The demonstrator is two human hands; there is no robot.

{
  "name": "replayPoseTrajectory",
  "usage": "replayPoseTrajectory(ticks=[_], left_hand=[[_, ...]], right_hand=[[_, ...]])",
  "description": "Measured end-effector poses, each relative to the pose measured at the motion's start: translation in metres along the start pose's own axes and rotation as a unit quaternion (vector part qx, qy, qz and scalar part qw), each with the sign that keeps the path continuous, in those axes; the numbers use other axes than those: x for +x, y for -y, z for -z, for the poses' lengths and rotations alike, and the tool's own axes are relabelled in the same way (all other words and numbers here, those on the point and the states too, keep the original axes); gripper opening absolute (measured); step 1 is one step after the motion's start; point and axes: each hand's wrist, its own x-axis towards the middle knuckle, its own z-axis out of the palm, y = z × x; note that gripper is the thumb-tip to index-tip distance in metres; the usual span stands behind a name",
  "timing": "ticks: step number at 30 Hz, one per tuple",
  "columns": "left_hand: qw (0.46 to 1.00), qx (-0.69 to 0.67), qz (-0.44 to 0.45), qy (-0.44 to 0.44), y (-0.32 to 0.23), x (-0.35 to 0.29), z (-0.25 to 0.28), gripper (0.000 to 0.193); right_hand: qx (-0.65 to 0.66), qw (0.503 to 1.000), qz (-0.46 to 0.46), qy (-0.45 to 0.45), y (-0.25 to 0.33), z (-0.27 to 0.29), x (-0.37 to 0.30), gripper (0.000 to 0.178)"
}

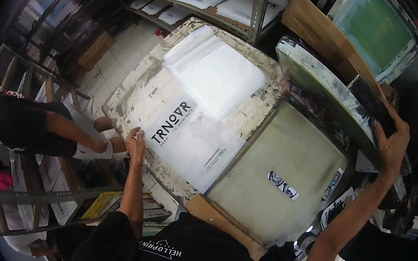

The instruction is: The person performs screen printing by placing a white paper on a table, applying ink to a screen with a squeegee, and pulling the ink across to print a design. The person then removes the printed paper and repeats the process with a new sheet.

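A white plastic bag (195, 139) with black printed lettering lies flat near the middle of the worn, paint-stained table (134, 88). My left hand (135, 144) pinches its left edge between thumb and fingers. Just beyond it, a stack of blank white bags (220, 72) rests on the same table and touches or overlaps the printed one. On the right, a screen-printing frame (323, 81) stands tilted up on its edge. My right hand (392, 138) curls over its raised side, against an ink-black block (372, 100); whether that block is a squeegee I cannot tell.
To the right of the printed bag lies a greyish-green panel (268, 153) with stickers. Racks (253, 12) hold rows of printed bags at the back. A green mesh screen (377, 33) leans at the far right beside cardboard (319, 24). Another person (39, 124) stands at left among shelves.
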Motion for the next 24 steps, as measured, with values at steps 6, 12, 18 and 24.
replayPoseTrajectory(ticks=[6, 12, 18, 24], left_hand=[[0.972, -0.022, -0.231, -0.043, -0.083, 0.059, -0.068, 0.034], [0.946, 0.030, -0.317, 0.055, -0.181, 0.145, -0.185, 0.031], [0.924, 0.150, -0.332, 0.115, -0.158, 0.201, -0.244, 0.015], [0.979, -0.068, -0.179, 0.066, -0.174, 0.240, -0.225, 0.031]], right_hand=[[-0.035, 0.998, 0.043, 0.012, -0.025, 0.003, -0.009, 0.054], [-0.009, 0.999, 0.013, 0.036, -0.030, 0.007, -0.010, 0.057], [0.069, 0.996, 0.012, 0.048, -0.041, 0.006, -0.011, 0.059], [0.074, 0.995, 0.022, 0.063, -0.043, 0.009, -0.005, 0.064]])
